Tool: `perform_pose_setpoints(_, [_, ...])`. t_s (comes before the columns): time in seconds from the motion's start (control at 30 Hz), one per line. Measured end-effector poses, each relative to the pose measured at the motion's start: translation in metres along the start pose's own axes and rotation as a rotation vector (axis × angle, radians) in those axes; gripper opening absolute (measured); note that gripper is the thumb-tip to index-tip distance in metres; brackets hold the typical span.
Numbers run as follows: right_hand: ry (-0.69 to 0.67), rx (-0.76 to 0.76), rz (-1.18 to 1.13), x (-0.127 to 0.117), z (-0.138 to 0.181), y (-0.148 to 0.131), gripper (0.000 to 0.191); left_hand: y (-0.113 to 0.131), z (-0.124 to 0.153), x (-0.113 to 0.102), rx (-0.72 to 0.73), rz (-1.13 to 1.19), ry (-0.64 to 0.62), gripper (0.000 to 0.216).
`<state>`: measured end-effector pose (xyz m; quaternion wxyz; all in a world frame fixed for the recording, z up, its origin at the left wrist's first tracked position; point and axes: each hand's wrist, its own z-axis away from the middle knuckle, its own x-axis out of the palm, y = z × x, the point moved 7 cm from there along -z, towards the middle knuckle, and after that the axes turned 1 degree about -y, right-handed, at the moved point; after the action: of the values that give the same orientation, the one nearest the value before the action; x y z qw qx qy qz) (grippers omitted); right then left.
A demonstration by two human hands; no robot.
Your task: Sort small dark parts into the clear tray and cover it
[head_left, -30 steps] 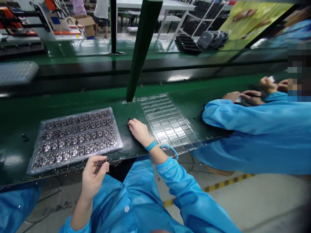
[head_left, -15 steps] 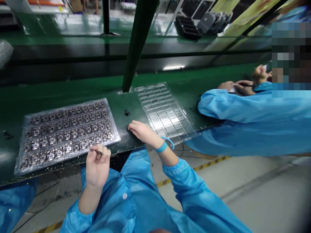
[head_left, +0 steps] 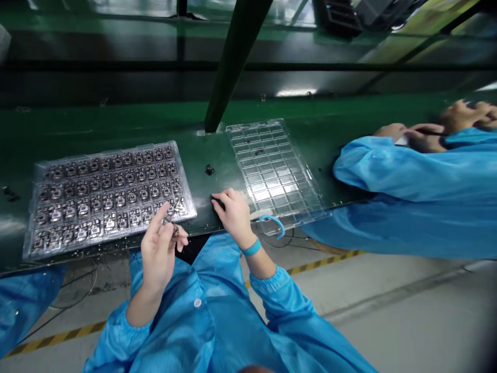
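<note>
My left hand point(head_left: 157, 254) is raised over the near edge of the filled tray, palm turned up. Between its thumb and fingers sits a small circuit board point(head_left: 171, 226), tilted; the index finger points away, stretched out. The clear plastic tray point(head_left: 191, 210) beneath holds rows of similar boards. My right hand point(head_left: 235, 215), with a blue wrist strap point(head_left: 251, 247), rests by the bench's front edge, fingers drawn together in a pinch. Something dark shows at its fingertips, too small to name. A little beyond it lies a small black part point(head_left: 209, 169) on the green bench.
A second clear tray point(head_left: 267, 176) with a few dark bits inside lies to the right. Behind stands a slanted green post point(head_left: 233, 67). Small black pieces point(head_left: 10, 194) lie far left. A co-worker's blue sleeve point(head_left: 388, 166) rests on the bench at right.
The view has tipped downward. My left hand has turned, its index finger now stretched out, with the board still held. My right hand has drawn its fingers in and shifted slightly.
</note>
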<state>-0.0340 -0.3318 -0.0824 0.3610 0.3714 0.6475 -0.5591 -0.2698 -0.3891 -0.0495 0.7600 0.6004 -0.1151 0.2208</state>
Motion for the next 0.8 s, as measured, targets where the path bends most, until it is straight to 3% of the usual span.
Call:
perform_pose_setpoints(0.07, [-0.032,-0.036,-0.037,0.001,-0.003,-0.004,0.026,-0.004,0.000,0.002,-0.035,-0.031,-0.023,0.074])
perform_pose_setpoints(0.2, [-0.086,-0.063,-0.163,0.003,-0.006,-0.002,0.023,-0.007,-0.001,0.003,-0.048,-0.012,-0.045,0.051])
perform_pose_setpoints(0.4, [-0.076,0.069,-0.533,-0.008,-0.007,0.002,0.019,-0.006,0.001,0.007,-0.071,-0.167,-0.133,0.046])
perform_pose_setpoints(0.6, [-0.247,0.221,-1.131,-0.016,0.011,-0.042,0.039,0.010,0.000,0.014,0.133,-0.529,-0.196,0.027])
perform_pose_setpoints(0.8, [-0.353,0.177,-1.423,-0.015,0.017,-0.077,0.040,0.015,0.001,0.021,0.311,-0.716,-0.249,0.028])
